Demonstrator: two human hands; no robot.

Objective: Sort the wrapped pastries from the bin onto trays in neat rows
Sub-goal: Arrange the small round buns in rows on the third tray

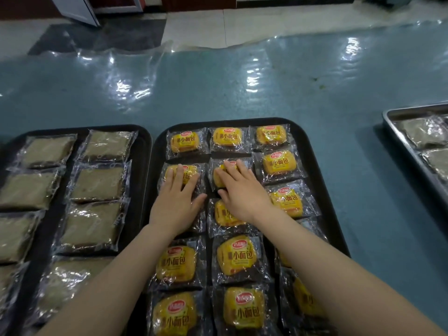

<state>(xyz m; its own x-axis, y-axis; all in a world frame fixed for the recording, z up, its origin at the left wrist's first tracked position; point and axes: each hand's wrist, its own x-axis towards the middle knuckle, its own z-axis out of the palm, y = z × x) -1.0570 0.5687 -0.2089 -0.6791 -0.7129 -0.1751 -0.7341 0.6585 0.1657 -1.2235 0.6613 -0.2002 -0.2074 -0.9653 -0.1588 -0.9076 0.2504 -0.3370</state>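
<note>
A black tray (315, 166) in front of me holds several yellow wrapped pastries in three rows. My left hand (178, 197) lies flat, fingers spread, on a yellow pastry (191, 174) in the left row, second from the far end. My right hand (240, 192) rests flat on the yellow pastry (219, 180) in the middle row beside it. Neither hand grips anything. Another yellow pastry (224, 218) lies partly under my right wrist.
A second black tray (144, 151) on the left carries several clear-wrapped brown pastries (97, 184). At the right edge stands a metal tray (397, 132) with grey wrapped pastries. A blue plastic-covered table surface (242, 93) stretches beyond; the floor lies past it.
</note>
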